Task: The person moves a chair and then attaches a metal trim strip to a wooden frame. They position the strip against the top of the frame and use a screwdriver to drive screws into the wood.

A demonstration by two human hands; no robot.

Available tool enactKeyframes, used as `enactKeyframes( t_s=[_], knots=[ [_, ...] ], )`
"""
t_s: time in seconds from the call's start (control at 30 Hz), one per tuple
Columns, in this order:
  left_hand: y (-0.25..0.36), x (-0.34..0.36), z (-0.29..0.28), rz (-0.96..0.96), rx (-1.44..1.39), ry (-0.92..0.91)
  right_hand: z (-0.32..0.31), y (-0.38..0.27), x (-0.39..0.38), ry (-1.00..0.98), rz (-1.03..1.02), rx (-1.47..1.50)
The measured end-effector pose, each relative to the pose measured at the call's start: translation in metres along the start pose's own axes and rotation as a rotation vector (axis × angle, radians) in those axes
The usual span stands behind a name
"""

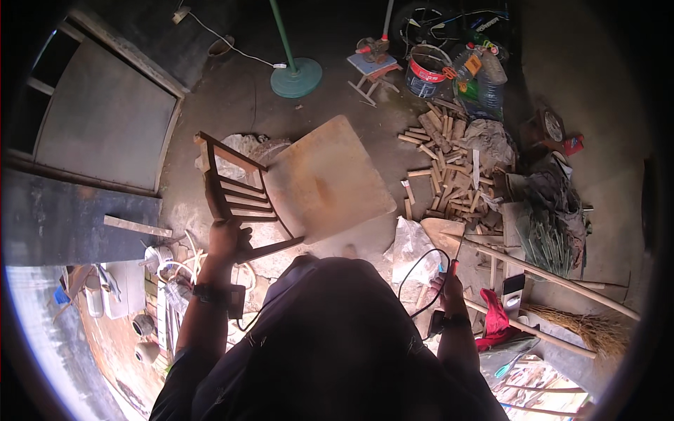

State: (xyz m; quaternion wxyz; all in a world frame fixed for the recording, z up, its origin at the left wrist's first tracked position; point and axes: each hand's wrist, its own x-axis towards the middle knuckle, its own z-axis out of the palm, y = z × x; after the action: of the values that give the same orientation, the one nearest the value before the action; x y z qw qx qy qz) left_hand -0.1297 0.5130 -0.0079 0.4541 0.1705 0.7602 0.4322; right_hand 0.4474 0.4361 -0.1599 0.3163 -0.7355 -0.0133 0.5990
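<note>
My left hand grips the top rail of a wooden chair's slatted back; the chair has a pale, worn square seat with a brownish stain and leans at an angle in front of me. My right hand is closed on a slim tool with a red handle and a thin dark shaft pointing forward, probably a screwdriver. A black cable loops beside that hand. A crumpled clear plastic bag lies between the chair and my right hand.
A wood-scrap pile, bucket and water bottles are right. A green stand base, small stool and bicycle stand ahead. Poles and broom lie right; a doorway and clutter are left.
</note>
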Motion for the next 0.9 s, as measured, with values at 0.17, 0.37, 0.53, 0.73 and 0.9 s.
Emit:
enactKeyframes(
  t_s=[0.17,0.37,0.53,0.73,0.9],
  knots=[
    [-0.004,0.006,-0.003,-0.043,-0.023,-0.013,0.001,-0.005,0.016,-0.144,0.026,0.029],
    [-0.005,0.002,-0.001,-0.031,-0.074,-0.045,0.03,-0.022,0.003,-0.217,-0.023,0.008],
    [-0.006,-0.001,0.003,0.048,-0.26,-0.111,0.056,-0.036,-0.009,-0.284,-0.034,-0.047],
    [0.007,-0.006,0.006,0.002,-0.41,-0.083,0.09,-0.054,-0.032,-0.184,-0.126,-0.212],
    [0.028,0.014,0.001,0.061,-0.484,-0.074,0.105,-0.084,-0.01,-0.315,-0.145,-0.324]
  ],
)
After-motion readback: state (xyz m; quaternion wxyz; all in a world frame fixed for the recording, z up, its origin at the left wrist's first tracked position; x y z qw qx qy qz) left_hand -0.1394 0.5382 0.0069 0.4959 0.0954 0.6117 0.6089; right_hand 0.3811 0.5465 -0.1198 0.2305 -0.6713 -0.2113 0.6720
